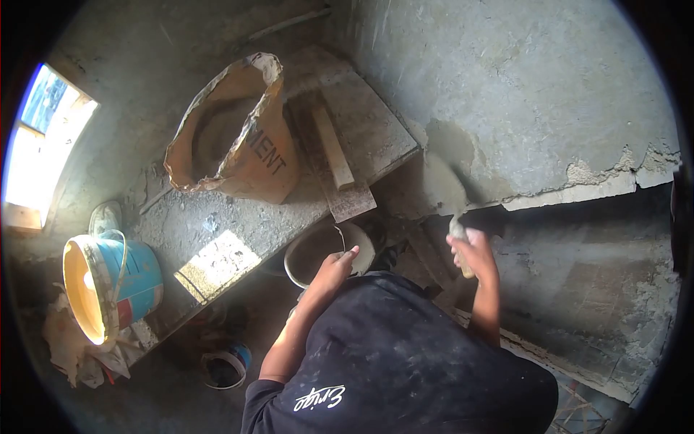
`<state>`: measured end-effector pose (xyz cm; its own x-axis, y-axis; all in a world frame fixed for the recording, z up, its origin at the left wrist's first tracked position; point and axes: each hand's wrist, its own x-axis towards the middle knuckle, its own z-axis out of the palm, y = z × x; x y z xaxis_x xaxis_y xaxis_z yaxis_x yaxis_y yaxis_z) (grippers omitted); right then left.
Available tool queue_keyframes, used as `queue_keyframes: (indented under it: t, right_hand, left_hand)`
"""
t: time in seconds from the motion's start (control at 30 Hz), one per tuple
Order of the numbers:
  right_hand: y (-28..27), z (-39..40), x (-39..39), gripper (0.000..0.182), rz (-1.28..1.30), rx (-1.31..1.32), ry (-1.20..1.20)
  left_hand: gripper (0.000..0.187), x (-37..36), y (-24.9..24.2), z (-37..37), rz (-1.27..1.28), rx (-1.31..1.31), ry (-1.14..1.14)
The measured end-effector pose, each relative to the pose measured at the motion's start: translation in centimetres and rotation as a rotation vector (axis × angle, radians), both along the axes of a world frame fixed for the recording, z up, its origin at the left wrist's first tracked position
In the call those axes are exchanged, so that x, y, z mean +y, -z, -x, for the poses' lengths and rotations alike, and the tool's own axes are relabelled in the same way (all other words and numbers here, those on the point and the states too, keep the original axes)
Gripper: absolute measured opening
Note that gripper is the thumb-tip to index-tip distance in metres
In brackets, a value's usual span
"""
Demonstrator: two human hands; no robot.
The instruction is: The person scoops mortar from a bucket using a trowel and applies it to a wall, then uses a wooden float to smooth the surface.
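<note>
My right hand (475,253) is wrapped round the handle of a plastering trowel (444,182). Its grey blade lies close against the lower edge of the plastered wall (549,94), beside a darker, damp-looking patch (452,141). My left hand (334,269) is closed on the thin wire handle of a bucket (292,264), and the bucket hangs in front of my body. Grey material shows inside the bucket, part of which my hand and forearm hide.
A torn-open cement bag (271,155) stands on the dusty platform (238,220) beside a wooden strip (334,148) on a board. A blue pail (141,271) lies on its side at left. Below the wall's ragged plaster edge is a dark recess (564,239). A small container (224,369) sits lower down.
</note>
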<state>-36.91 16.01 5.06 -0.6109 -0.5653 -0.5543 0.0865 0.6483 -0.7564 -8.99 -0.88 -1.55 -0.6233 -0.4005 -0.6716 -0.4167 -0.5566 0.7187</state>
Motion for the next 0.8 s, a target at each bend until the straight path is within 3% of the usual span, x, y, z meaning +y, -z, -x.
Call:
queue_keyframes:
  t: [0.17, 0.27, 0.37, 0.5, 0.53, 0.63, 0.7, 0.77, 0.8]
  right_hand:
    - [3.9, -1.6, 0.3, 0.028, -0.201, -0.308, -0.46]
    - [5.2, -3.4, -2.5, 0.029, -0.302, -0.214, -0.604]
    - [3.8, -4.3, -2.5, 0.031, -0.38, -0.255, -0.722]
    - [7.5, -5.0, -3.6, 0.036, -0.355, -0.411, -0.831]
    - [7.9, -5.8, -4.8, 0.039, -0.361, -0.35, -0.844]
    - [5.9, -6.1, -8.4, 0.032, -0.177, 0.294, -1.007]
    - [3.2, -6.1, -11.9, 0.029, 0.282, 0.226, -0.648]
    - [2.7, -5.4, -17.0, 0.033, 0.394, 0.293, -0.533]
    - [3.1, -5.6, -19.5, 0.038, 0.389, 0.521, -0.491]
  left_hand:
    - [0.044, -0.3, 0.4, 0.3, -0.039, 0.039, 0.006]
    - [0.044, 0.2, 0.8, 0.3, -0.05, 0.02, 0.03]
    - [0.044, -0.2, 0.6, 0.1, -0.016, 0.035, 0.002]
    - [0.044, -0.6, 1.0, -0.6, -0.099, 0.095, -0.039]
    - [0.043, -0.6, 1.8, -0.8, -0.087, 0.093, -0.009]
    - [0.043, -0.3, 1.6, -1.3, -0.048, 0.087, -0.024]
    - [0.042, -0.5, 1.8, -2.3, -0.08, 0.081, -0.059]
    - [0.04, -0.8, 3.0, -2.8, -0.086, 0.13, -0.067]
    - [0.04, -0.6, 2.8, -3.0, -0.085, 0.135, -0.068]
